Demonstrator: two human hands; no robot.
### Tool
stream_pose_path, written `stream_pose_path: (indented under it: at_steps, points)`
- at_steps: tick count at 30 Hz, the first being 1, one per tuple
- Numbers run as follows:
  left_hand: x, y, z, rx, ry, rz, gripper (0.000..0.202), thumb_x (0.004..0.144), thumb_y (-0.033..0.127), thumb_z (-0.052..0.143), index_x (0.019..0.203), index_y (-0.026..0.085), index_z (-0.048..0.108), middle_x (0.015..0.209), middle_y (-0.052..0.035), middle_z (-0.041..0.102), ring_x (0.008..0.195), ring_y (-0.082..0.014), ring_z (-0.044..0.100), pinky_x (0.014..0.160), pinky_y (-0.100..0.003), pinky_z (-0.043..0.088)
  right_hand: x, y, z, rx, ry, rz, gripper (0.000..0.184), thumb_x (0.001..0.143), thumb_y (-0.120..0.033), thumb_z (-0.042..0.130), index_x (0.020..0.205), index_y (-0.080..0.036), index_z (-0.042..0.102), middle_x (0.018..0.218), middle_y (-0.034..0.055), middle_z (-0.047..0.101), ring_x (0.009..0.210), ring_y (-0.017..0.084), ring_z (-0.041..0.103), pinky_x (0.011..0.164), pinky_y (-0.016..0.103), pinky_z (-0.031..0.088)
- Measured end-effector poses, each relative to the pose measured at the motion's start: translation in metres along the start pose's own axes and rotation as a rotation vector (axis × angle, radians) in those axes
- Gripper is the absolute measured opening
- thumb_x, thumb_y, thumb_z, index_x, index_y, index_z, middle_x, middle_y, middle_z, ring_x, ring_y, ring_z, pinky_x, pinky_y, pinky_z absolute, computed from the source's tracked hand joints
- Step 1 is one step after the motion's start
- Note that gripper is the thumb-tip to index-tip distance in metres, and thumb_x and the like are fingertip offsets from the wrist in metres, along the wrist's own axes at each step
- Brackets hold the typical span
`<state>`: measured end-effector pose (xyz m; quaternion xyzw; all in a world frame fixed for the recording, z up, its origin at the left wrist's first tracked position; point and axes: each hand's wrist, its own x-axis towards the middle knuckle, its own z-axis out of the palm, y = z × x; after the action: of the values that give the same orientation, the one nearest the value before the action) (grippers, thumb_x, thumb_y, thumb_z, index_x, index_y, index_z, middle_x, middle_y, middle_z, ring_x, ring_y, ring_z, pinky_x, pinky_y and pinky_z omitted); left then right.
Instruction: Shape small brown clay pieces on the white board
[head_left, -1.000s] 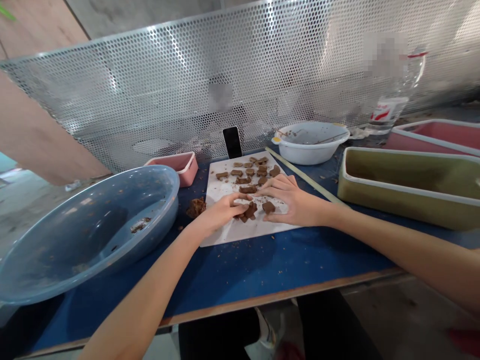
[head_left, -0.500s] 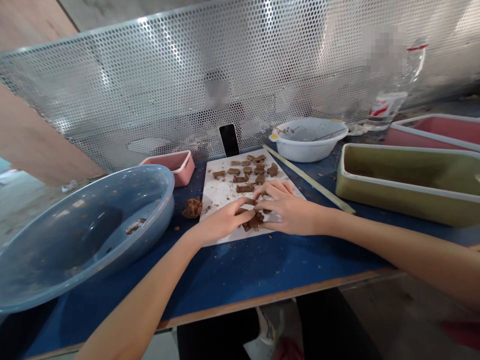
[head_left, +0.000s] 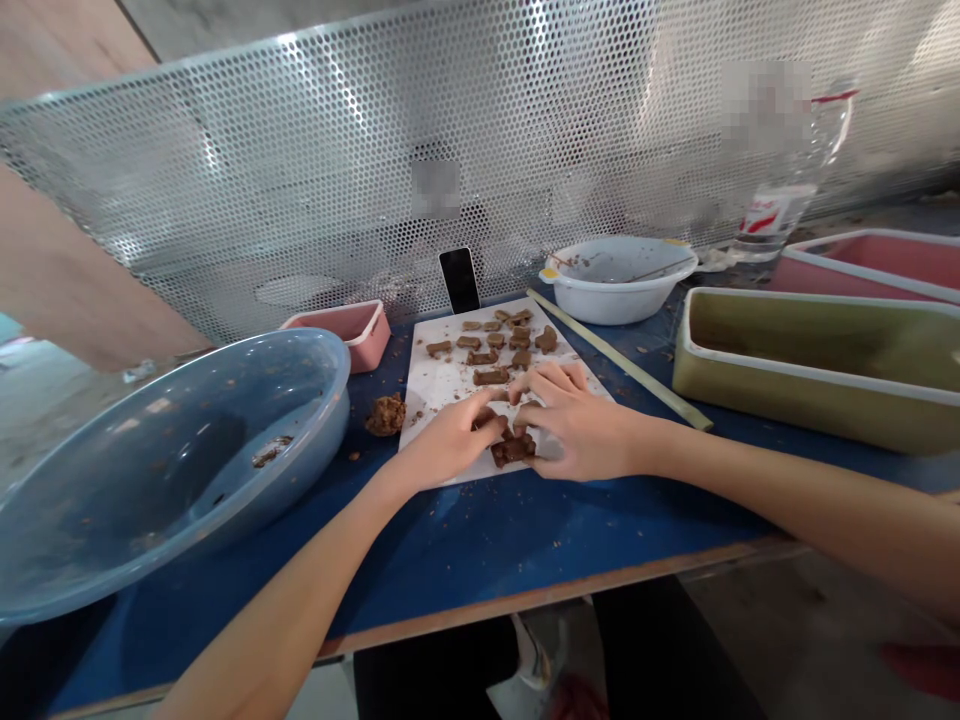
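Observation:
A white board [head_left: 435,400] lies on the blue table. Near its front edge sits a dark brown, clay-like lump [head_left: 514,450], knobbly and partly covered by fingers. My left hand [head_left: 450,435] curls in from the left, thumb and fingertips pressed to the lump's upper left side. From the right, my right hand [head_left: 566,425] arches over it with bent fingers, thumb at its lower right edge. Both hands grip the lump between them. Farther up the board are several small brown shaped pieces [head_left: 491,377], some bone-like. A rough brown clump [head_left: 385,415] rests at the board's left edge.
A big blue basin [head_left: 300,390] stands left, a small pink box [head_left: 367,340] behind it. A phone [head_left: 458,278] leans against the perforated metal screen [head_left: 360,180]. Right are a pale stick [head_left: 622,360], a white basin [head_left: 622,300], a green trough [head_left: 787,390] and a plastic bottle [head_left: 772,215].
Both hands have shifted slightly toward me. More of the dark lump shows between them, now a little nearer the board's front edge.

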<state>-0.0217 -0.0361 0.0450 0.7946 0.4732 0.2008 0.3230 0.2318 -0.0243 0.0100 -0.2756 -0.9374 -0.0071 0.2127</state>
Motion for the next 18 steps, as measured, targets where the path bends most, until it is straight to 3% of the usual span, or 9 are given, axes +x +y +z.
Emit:
stream_pose_path:
  at_steps: [4, 8, 13, 18]
  points:
    - [0.007, -0.014, -0.003, 0.118, 0.082, 0.083, 0.032, 0.106, 0.023, 0.059, 0.132, 0.024, 0.079, 0.122, -0.0076, 0.084, 0.107, -0.0277, 0.079, 0.107, -0.045, 0.061, 0.000, 0.004, 0.003, 0.007, -0.031, 0.017, 0.017, 0.099, -0.037, 0.078, 0.106, -0.022, 0.077, 0.148, 0.0187, 0.061, 0.139, 0.042, 0.050, 0.112, 0.063, 0.047]
    - [0.011, -0.029, -0.009, 0.288, 0.004, 0.247, 0.023, 0.100, 0.011, 0.066, 0.108, 0.023, 0.084, 0.121, -0.0086, 0.081, 0.124, -0.0310, 0.069, 0.115, -0.050, 0.056, -0.001, 0.008, 0.005, 0.005, -0.071, 0.031, 0.018, 0.103, -0.036, 0.078, 0.114, -0.023, 0.082, 0.147, 0.0185, 0.062, 0.142, 0.043, 0.050, 0.114, 0.067, 0.045]
    - [0.011, -0.039, -0.013, 0.318, -0.108, 0.274, 0.011, 0.107, 0.024, 0.074, 0.109, 0.024, 0.085, 0.124, -0.0089, 0.078, 0.126, -0.0321, 0.061, 0.116, -0.051, 0.052, -0.002, 0.011, 0.000, -0.009, -0.077, -0.002, 0.029, 0.103, -0.044, 0.083, 0.125, -0.024, 0.085, 0.150, 0.0192, 0.061, 0.144, 0.044, 0.051, 0.118, 0.072, 0.043]
    - [0.010, -0.045, -0.016, 0.358, -0.084, 0.252, 0.012, 0.108, 0.030, 0.074, 0.103, 0.023, 0.083, 0.117, -0.0091, 0.077, 0.123, -0.0325, 0.059, 0.114, -0.051, 0.051, -0.007, 0.006, -0.015, -0.024, -0.057, -0.140, 0.028, 0.115, -0.042, 0.066, 0.132, -0.033, 0.085, 0.150, 0.0151, 0.066, 0.141, 0.040, 0.053, 0.118, 0.069, 0.043]
